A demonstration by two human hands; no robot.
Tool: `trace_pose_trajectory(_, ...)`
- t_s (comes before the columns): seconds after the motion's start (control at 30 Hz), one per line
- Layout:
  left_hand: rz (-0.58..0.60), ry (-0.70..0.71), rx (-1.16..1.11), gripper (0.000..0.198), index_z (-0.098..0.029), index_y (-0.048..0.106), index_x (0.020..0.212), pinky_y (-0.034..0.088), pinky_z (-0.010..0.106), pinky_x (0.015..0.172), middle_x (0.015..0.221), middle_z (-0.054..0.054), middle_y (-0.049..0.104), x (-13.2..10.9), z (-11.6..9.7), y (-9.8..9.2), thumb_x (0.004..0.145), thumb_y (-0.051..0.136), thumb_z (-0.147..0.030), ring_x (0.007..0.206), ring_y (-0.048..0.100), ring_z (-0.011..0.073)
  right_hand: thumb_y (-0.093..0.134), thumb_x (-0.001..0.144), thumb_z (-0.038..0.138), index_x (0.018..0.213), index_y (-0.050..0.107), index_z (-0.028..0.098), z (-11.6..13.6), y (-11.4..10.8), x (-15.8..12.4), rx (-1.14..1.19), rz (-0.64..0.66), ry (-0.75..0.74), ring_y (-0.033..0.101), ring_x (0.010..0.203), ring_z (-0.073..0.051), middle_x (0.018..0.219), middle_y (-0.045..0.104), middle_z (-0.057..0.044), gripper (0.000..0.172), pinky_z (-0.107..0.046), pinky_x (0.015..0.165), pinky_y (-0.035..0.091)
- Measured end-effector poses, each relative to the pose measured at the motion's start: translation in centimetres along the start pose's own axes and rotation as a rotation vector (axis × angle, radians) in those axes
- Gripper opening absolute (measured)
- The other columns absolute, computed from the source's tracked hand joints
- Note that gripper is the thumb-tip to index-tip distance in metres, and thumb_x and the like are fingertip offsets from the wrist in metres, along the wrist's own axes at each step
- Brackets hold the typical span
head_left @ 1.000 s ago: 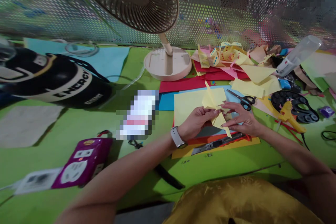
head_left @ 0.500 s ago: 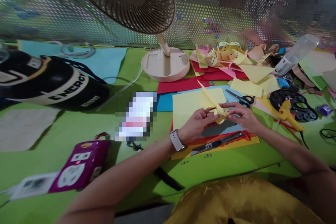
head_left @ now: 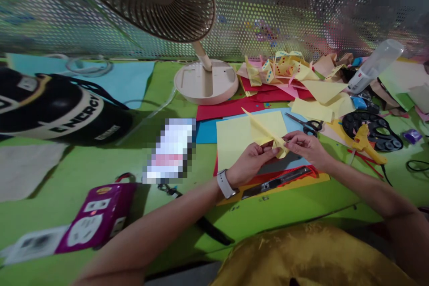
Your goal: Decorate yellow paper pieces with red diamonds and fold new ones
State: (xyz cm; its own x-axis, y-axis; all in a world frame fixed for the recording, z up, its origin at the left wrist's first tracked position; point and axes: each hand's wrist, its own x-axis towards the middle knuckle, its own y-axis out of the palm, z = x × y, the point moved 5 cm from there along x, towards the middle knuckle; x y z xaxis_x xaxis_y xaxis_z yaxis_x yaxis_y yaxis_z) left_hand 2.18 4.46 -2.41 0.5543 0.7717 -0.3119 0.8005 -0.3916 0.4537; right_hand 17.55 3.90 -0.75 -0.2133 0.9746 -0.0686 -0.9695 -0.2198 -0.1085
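Observation:
Between my two hands is a piece of folded yellow paper point(head_left: 259, 126), with one long pointed flap rising up and to the left. My left hand point(head_left: 252, 159), with a watch point(head_left: 227, 184) on the wrist, pinches its left lower part between thumb and fingers. On the other side my right hand point(head_left: 304, 146) has its fingertips closed on the folded right end. Both hands are over a flat yellow sheet point(head_left: 231, 136) and a light blue sheet. A utility knife point(head_left: 278, 183) lies just below them, and black scissors point(head_left: 306, 124) lie beyond my right hand.
A fan point(head_left: 205, 81) stands at the back. Left are a black bottle point(head_left: 67, 109), a phone point(head_left: 172, 147) and a purple box point(head_left: 95, 216). To the right lie a yellow glue gun point(head_left: 365, 145), a black palette point(head_left: 385, 132), a clear bottle point(head_left: 377, 67) and paper scraps point(head_left: 321, 91).
The view has shifted slightly, moving things a little left. The folded paper's long flap leans further left, and my right fingers have drawn in closer on its right end.

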Motion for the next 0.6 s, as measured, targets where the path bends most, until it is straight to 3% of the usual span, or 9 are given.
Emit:
trace_pose_trajectory(0.33, 0.002, 0.018, 0.010, 0.035, -0.017, 0.077, 0.092, 0.052, 0.029, 0.086, 0.086, 0.006, 0.076, -0.35, -0.15, 0.49, 0.065, 0.081, -0.039, 0.086, 0.068, 0.0171, 0.068, 0.077, 0.042, 0.061, 0.062, 0.023, 0.44, 0.33, -0.27, -0.074, -0.059, 0.019, 0.061, 0.086, -0.017, 0.086, 0.063, -0.004, 0.026, -0.033, 0.081, 0.050)
trace_pose_trajectory(0.6, -0.103, -0.011, -0.058, 0.031, -0.016, 0.077, 0.086, 0.052, 0.029, 0.082, 0.085, 0.005, 0.076, -0.54, 0.49, 0.26, 0.064, 0.083, -0.036, 0.080, 0.067, 0.0161, 0.066, 0.076, 0.035, 0.060, 0.059, 0.020, -0.02, 0.70, -0.02, -0.067, -0.038, 0.015, 0.059, 0.080, -0.015, 0.081, 0.062, -0.002, 0.023, -0.030, 0.074, 0.047)
